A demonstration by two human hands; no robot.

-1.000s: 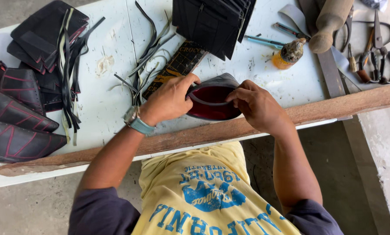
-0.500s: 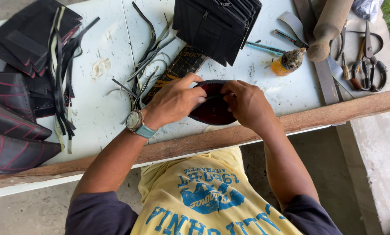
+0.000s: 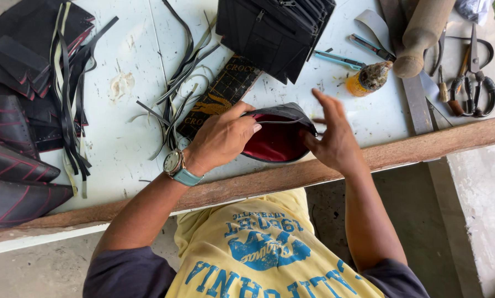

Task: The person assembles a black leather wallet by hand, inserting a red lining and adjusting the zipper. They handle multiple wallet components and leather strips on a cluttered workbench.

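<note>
A white table [image 3: 120, 149], edged by a wooden strip [image 3: 424, 146], fills the upper frame. Black panels [image 3: 269, 30] are stacked at upper centre, black strips [image 3: 73, 94] lie at upper left, scissors [image 3: 476, 83] at upper right, and a small glue bottle [image 3: 366, 80] sits right of centre. At centre, the black pouch with red lining [image 3: 278, 138] is pinched at its rim by the left hand [image 3: 220, 138]. The right hand [image 3: 333, 135], half a second ago closed on the pouch, has been lifted off with fingers spread, so the pouch is now held from one side only
</note>
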